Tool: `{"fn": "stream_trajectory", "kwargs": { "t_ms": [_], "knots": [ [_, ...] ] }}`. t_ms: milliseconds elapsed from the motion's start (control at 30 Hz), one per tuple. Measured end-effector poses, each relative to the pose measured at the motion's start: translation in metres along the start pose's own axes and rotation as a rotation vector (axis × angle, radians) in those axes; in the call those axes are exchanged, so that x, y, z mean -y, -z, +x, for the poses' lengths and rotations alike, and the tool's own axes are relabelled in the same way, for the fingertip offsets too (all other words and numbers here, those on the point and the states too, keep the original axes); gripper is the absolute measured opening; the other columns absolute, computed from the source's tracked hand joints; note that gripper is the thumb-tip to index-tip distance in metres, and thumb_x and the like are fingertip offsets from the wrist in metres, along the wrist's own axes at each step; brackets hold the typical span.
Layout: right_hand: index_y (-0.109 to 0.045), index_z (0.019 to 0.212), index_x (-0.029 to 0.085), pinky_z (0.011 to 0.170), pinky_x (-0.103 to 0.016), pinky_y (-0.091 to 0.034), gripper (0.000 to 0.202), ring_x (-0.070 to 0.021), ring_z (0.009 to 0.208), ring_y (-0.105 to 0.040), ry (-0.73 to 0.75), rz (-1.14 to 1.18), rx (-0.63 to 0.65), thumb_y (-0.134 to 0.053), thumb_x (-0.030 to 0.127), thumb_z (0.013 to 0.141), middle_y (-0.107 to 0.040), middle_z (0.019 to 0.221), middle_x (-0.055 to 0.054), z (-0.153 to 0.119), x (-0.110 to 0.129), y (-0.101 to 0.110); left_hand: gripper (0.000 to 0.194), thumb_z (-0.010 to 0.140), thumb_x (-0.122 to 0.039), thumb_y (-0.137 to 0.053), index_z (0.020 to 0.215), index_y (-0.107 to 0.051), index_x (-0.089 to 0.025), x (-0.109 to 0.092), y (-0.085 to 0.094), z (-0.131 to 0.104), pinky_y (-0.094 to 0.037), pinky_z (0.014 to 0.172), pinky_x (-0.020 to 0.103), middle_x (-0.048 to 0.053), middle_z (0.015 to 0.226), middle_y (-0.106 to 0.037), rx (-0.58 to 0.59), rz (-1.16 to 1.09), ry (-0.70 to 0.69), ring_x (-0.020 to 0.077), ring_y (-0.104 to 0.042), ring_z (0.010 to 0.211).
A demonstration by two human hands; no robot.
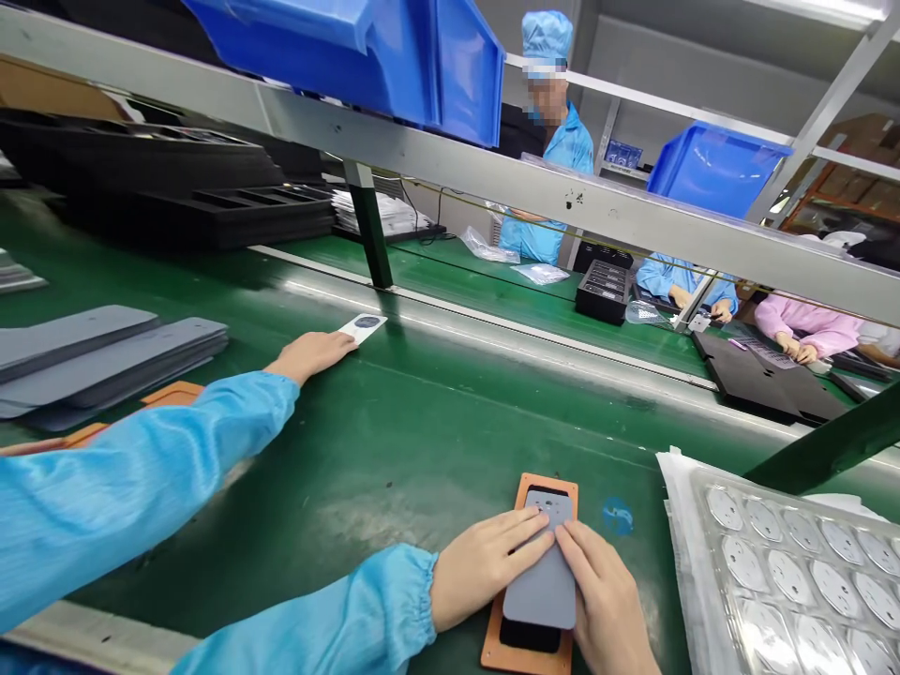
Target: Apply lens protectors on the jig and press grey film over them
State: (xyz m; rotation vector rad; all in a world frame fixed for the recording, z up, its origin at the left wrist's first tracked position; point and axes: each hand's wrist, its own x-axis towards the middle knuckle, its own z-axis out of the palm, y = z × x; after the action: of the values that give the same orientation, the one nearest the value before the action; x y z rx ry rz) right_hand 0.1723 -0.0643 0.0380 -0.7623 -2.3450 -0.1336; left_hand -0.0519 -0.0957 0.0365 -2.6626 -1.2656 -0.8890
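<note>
A grey phone back panel (540, 586), flat with rounded corners and small holes near its far end, lies over an orange fixture (496, 647) with a dark recess. From the left side, my left hand (492, 567) reaches across the panel and presses its fingers on the upper part. My right hand (606, 595) grips along the right edge, fingertips on the surface near the holes. Its thumb is hidden. Farther left, another person's hand (315, 356) in a blue sleeve touches a white card-like piece (366, 326) with a dark oval on the green bench.
Clear trays of round silvery parts (791, 572) stand at right. Stacked grey panels (127, 361) and black foam trays (211, 211) are at left. A metal rail (422, 150) carrying blue bins (394, 56) crosses above. Several co-workers are across the bench.
</note>
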Motion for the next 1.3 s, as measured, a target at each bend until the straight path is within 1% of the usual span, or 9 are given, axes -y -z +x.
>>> {"fn": "stream_trajectory", "kwargs": {
  "t_ms": [100,200,333,433,567,800,1000,1133,1300],
  "knots": [
    [-0.06,0.124,0.011,0.081,-0.032,-0.06,0.041,-0.0211,0.103,-0.065,0.093,-0.096,-0.022,-0.035,0.005,0.092,-0.065,0.117,-0.012,-0.002,-0.001,-0.01,0.042,0.097,-0.008,-0.038,0.131,-0.06,-0.02,-0.001,-0.009,-0.001,-0.051,0.101,0.031,0.006,0.127,-0.066,0.006,0.043,0.016,0.0234,-0.062,0.117],
    [-0.061,0.122,0.01,0.081,-0.031,-0.061,0.042,-0.0208,0.102,-0.065,0.126,-0.126,-0.013,-0.035,0.002,0.09,-0.066,0.116,-0.012,-0.002,-0.006,-0.013,0.041,0.096,-0.007,-0.037,0.126,-0.062,-0.02,0.001,-0.015,-0.002,-0.052,0.099,0.031,0.005,0.127,-0.066,0.017,0.07,0.049,0.0232,-0.062,0.117],
    [-0.062,0.12,0.009,0.08,-0.031,-0.061,0.045,-0.021,0.099,-0.066,0.136,-0.145,-0.004,-0.033,0.0,0.087,-0.066,0.113,-0.013,-0.001,-0.007,-0.011,0.042,0.098,-0.007,-0.031,0.123,-0.064,-0.013,0.002,-0.017,-0.002,-0.054,0.096,0.033,0.009,0.123,-0.068,0.018,0.081,0.017,0.0245,-0.063,0.116],
    [-0.062,0.12,0.009,0.08,-0.031,-0.061,0.044,-0.0212,0.1,-0.066,0.138,-0.145,0.006,-0.034,0.001,0.088,-0.066,0.114,-0.013,-0.003,-0.008,-0.013,0.036,0.094,-0.004,-0.04,0.121,-0.063,-0.01,0.003,-0.02,-0.003,-0.058,0.093,0.034,0.014,0.12,-0.069,0.0,0.105,0.01,0.0269,-0.064,0.115],
    [-0.06,0.123,0.011,0.081,-0.031,-0.061,0.044,-0.021,0.101,-0.066,0.134,-0.142,0.049,-0.034,0.003,0.089,-0.066,0.116,-0.012,-0.007,-0.014,-0.018,0.032,0.094,-0.007,-0.041,0.119,-0.061,-0.011,0.01,-0.029,-0.007,-0.06,0.087,0.034,0.015,0.12,-0.068,0.064,0.234,-0.005,0.0272,-0.066,0.113],
    [-0.053,0.136,0.011,0.094,-0.04,-0.055,0.05,-0.0255,0.124,-0.054,0.149,-0.18,0.179,-0.037,0.006,0.088,-0.055,0.136,-0.011,-0.004,-0.02,-0.026,0.033,0.09,-0.021,-0.055,0.122,-0.059,-0.015,0.015,-0.037,-0.01,-0.046,0.106,0.044,0.02,0.137,-0.055,0.155,0.204,0.074,0.0307,-0.052,0.13],
    [-0.049,0.138,0.008,0.098,-0.043,-0.052,0.056,-0.0273,0.128,-0.05,0.131,-0.219,0.235,-0.038,0.006,0.084,-0.046,0.144,-0.014,-0.004,-0.013,-0.03,0.045,0.081,-0.012,-0.056,0.126,-0.057,-0.016,0.012,-0.031,-0.008,-0.039,0.111,0.047,0.02,0.148,-0.044,0.249,0.161,0.119,0.0328,-0.04,0.139],
    [-0.051,0.137,0.007,0.097,-0.043,-0.053,0.055,-0.0274,0.129,-0.05,0.131,-0.242,0.247,-0.036,0.006,0.084,-0.046,0.144,-0.014,-0.007,-0.012,-0.03,0.046,0.081,-0.014,-0.057,0.127,-0.056,-0.015,0.011,-0.03,-0.009,-0.039,0.111,0.048,0.021,0.147,-0.044,0.261,0.147,0.119,0.0343,-0.04,0.138],
    [-0.052,0.135,0.008,0.094,-0.039,-0.055,0.058,-0.0253,0.128,-0.051,0.152,-0.186,0.194,-0.033,0.004,0.081,-0.048,0.142,-0.012,-0.019,-0.009,-0.029,0.044,0.083,-0.019,-0.06,0.127,-0.056,-0.015,0.001,-0.031,-0.019,-0.042,0.11,0.046,0.021,0.141,-0.051,0.226,0.171,0.083,0.0333,-0.047,0.134]
  ]
}}
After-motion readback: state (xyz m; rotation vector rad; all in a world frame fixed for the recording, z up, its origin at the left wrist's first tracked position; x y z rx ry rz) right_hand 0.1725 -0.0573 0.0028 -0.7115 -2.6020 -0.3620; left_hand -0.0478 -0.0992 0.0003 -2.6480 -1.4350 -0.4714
